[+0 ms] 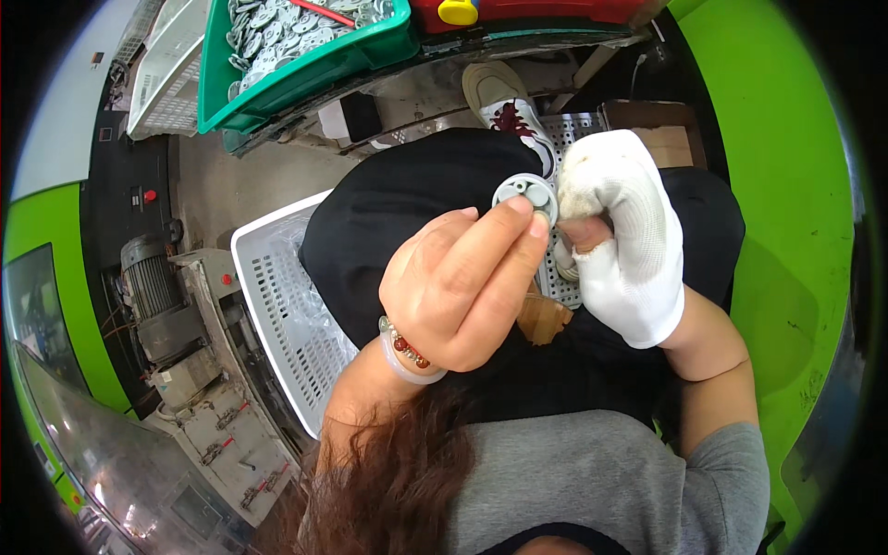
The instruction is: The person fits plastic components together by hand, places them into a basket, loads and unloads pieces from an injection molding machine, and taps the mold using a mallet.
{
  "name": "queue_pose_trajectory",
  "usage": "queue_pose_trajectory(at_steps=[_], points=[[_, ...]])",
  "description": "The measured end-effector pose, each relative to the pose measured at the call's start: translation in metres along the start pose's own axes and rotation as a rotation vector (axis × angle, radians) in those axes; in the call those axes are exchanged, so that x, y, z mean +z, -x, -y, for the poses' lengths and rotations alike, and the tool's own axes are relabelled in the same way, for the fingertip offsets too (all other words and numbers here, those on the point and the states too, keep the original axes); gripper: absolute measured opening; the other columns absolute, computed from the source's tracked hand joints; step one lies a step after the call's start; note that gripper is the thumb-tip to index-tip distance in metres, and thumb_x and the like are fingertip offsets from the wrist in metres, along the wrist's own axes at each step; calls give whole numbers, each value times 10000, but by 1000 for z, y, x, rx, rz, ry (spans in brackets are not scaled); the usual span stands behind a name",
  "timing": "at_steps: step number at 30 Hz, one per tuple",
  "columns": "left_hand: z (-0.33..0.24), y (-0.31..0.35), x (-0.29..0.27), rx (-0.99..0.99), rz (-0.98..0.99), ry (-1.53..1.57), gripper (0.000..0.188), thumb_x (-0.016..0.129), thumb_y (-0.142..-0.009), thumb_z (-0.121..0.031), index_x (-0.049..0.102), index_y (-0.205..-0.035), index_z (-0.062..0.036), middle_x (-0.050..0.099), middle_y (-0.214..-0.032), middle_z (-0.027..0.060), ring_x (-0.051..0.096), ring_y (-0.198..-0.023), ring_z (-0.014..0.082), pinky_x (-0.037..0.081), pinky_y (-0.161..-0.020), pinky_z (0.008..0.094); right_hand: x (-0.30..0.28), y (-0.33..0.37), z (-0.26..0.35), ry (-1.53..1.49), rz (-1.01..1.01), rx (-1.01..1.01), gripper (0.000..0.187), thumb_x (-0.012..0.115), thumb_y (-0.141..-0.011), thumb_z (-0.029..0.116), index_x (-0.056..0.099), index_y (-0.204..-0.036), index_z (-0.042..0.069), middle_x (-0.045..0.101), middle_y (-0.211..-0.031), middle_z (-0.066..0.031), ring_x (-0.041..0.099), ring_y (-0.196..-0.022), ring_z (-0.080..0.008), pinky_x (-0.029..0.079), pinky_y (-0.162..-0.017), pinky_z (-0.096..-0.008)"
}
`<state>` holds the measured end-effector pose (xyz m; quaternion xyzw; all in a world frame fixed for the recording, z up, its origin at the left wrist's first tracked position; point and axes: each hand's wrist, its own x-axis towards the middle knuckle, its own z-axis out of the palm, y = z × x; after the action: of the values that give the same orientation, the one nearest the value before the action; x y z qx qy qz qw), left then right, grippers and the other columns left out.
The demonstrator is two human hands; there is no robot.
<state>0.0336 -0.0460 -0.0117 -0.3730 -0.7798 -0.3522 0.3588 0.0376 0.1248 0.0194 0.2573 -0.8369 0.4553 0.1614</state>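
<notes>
My bare left hand (pixel 467 287) pinches a small round grey plastic part (pixel 527 188) between thumb and fingers, above my lap. The part has a raised rim and round bosses on its face. Right beside it, my right hand (pixel 624 236) wears a white knitted glove with the thumb bare. Its fingers are curled closed next to the part's right edge. Whatever those fingers hold, if anything, is hidden by the glove.
A green bin (pixel 314 69) full of similar grey parts and a red stick stands at the far left. A white perforated basket (pixel 291 342) with clear plastic bags is left of my lap. A cardboard box (pixel 652 120) lies beyond my knees. Green machine panels (pixel 777 185) flank the right.
</notes>
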Motion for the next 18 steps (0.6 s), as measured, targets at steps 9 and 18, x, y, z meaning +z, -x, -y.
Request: queue_pose_trajectory(at_steps=[9, 18], points=[[3, -4, 1, -133, -97, 31, 387, 782, -619, 11, 615, -966, -25, 611, -946, 126, 610, -688, 207, 507, -563, 259, -1, 2, 5, -117, -86, 105, 155, 613, -737, -31, 530, -859, 17, 509, -847, -119, 524, -707, -276, 450, -653, -304], [7, 0, -3, -400, -95, 341, 343, 736, -689, 61, 565, -980, 0, 578, -993, 148, 566, -783, 138, 480, -631, 219, -1, -3, -9, -357, 53, 549, 389, 578, -859, 188, 493, -1220, 72, 544, -926, -53, 490, -617, -100, 425, -564, -225]])
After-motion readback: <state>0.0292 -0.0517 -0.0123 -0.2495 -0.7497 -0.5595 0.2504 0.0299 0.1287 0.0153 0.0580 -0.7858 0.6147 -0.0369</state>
